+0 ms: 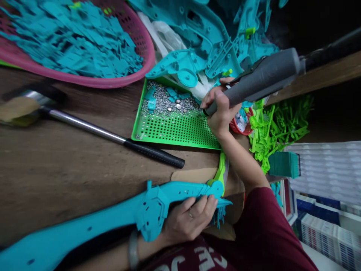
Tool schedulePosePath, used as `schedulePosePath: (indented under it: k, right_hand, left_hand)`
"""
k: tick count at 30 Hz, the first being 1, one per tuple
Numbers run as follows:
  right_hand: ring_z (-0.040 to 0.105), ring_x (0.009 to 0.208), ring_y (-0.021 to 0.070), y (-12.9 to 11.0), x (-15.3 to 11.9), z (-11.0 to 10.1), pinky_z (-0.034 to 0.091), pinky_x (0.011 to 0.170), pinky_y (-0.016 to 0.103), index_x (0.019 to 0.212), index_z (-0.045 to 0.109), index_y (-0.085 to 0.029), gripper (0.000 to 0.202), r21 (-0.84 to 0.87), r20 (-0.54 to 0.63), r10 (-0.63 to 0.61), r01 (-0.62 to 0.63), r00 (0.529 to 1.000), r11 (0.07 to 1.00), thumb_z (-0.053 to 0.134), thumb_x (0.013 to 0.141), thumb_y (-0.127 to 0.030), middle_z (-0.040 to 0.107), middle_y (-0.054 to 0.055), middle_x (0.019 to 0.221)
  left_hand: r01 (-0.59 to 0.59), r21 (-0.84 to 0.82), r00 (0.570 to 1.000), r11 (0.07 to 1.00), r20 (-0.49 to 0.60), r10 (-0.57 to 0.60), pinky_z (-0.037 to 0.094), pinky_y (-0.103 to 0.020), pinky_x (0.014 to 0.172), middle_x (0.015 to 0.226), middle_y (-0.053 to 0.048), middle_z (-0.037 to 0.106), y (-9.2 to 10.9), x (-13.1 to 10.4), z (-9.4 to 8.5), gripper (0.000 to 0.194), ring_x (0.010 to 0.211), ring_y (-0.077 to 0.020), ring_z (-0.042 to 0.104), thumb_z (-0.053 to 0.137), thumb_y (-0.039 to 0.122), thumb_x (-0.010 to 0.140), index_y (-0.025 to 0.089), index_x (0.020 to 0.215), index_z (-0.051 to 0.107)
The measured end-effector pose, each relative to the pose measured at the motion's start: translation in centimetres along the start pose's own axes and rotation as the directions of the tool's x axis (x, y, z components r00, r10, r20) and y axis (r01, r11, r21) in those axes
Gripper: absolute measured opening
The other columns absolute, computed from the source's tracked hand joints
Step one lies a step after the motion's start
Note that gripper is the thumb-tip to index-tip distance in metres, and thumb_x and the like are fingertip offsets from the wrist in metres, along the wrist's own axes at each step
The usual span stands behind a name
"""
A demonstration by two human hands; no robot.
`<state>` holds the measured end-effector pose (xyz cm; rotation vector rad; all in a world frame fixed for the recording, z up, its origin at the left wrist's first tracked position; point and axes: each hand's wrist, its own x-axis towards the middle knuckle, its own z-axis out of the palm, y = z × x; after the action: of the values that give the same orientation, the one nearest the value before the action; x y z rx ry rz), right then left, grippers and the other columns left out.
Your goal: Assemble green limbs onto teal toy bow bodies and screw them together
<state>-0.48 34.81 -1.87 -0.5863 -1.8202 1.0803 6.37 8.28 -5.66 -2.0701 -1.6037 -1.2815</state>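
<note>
My right hand (221,109) is wrapped round a grey electric screwdriver (262,77), whose cable runs off to the upper right. Its front end points down at the right side of a green perforated tray (177,130), close to a heap of small silver screws (160,99). Whether the bit touches a screw is hidden by my fingers. Along the near edge of the table lies a long turquoise plastic part (113,210), shaped like a toy gun half. My left hand (191,218) grips its right end, with the fingers bent over the top.
A pink basket (149,56) of turquoise pieces stands at upper left. A hammer (93,126) lies across the wooden table (70,162). Turquoise shells (197,34) are piled behind the tray. Lime-green parts (270,131) and a small red basket (239,126) sit at right.
</note>
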Motion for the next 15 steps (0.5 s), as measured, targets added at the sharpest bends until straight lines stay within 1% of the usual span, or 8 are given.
schedulePosePath:
  k: [3,6,9,11,12,14,15]
  right_hand:
    - [0.048,0.044,0.0104,-0.1,-0.2,0.1,0.048,0.049,0.026,0.105,0.054,-0.028,0.041,0.071,-0.030,0.026,-0.023,0.999,0.997,0.054,0.086,-0.064,0.043,-0.009,0.059]
    - [0.047,0.042,0.0101,-0.1,-0.2,0.5,0.048,0.049,0.026,0.108,0.055,-0.029,0.040,0.194,-0.047,-0.019,0.028,0.999,0.981,0.061,0.084,-0.060,0.043,-0.011,0.057]
    - [0.047,0.042,0.0103,-0.5,0.3,0.9,0.049,0.049,0.027,0.108,0.055,-0.027,0.044,0.190,-0.060,-0.009,0.021,0.998,0.981,0.060,0.084,-0.064,0.042,-0.011,0.057]
    - [0.048,0.042,0.0105,-1.9,0.4,0.7,0.049,0.049,0.028,0.105,0.054,-0.027,0.044,0.167,-0.090,0.012,0.003,0.996,0.986,0.057,0.085,-0.065,0.040,-0.010,0.057]
    - [0.048,0.043,0.0105,-3.0,0.2,0.2,0.049,0.049,0.028,0.102,0.053,-0.027,0.042,0.160,-0.112,0.019,-0.001,0.994,0.987,0.056,0.085,-0.064,0.040,-0.010,0.057]
    - [0.049,0.042,0.0107,-6.0,-1.3,-1.3,0.048,0.046,0.027,0.098,0.052,-0.027,0.034,0.182,-0.140,0.024,0.002,0.990,0.983,0.056,0.085,-0.058,0.041,-0.010,0.056]
    - [0.049,0.041,0.0107,-7.7,-2.5,-2.4,0.048,0.044,0.026,0.097,0.053,-0.028,0.029,0.208,-0.127,0.021,0.006,0.992,0.978,0.057,0.085,-0.053,0.042,-0.010,0.056]
  left_hand:
    - [-0.048,-0.018,0.999,0.999,-0.018,0.048,0.047,-0.031,0.090,0.118,-0.004,0.076,-0.4,0.0,-0.1,0.023,0.112,-0.0177,0.061,0.055,0.020,0.100,0.019,0.105,0.077]
    - [-0.055,-0.034,0.998,0.998,-0.032,0.054,0.047,-0.032,0.091,0.114,-0.003,0.077,-0.5,0.2,-0.2,0.026,0.111,-0.0175,0.062,0.052,0.015,0.101,0.017,0.103,0.077]
    - [-0.065,-0.025,0.997,0.998,-0.038,0.064,0.047,-0.031,0.088,0.112,-0.001,0.078,-0.6,0.2,-0.2,0.026,0.109,-0.0161,0.062,0.052,0.014,0.101,0.017,0.104,0.077]
    - [-0.069,-0.009,0.997,0.998,-0.045,0.069,0.046,-0.031,0.086,0.113,-0.001,0.078,-0.7,0.1,-0.2,0.026,0.107,-0.0146,0.061,0.052,0.014,0.101,0.018,0.105,0.077]
    - [-0.076,0.000,0.995,0.997,-0.063,0.075,0.046,-0.030,0.084,0.114,-0.001,0.077,-0.7,0.0,-0.1,0.027,0.105,-0.0140,0.061,0.051,0.015,0.102,0.018,0.104,0.078]
    - [-0.097,0.024,0.990,0.995,-0.099,0.099,0.044,-0.030,0.081,0.118,-0.002,0.076,-0.8,-0.3,0.2,0.030,0.103,-0.0136,0.061,0.048,0.014,0.102,0.018,0.104,0.078]
    - [-0.111,0.034,0.987,0.993,-0.115,0.114,0.043,-0.030,0.079,0.119,-0.003,0.076,-0.8,-0.4,0.3,0.031,0.103,-0.0139,0.061,0.048,0.014,0.101,0.018,0.103,0.078]
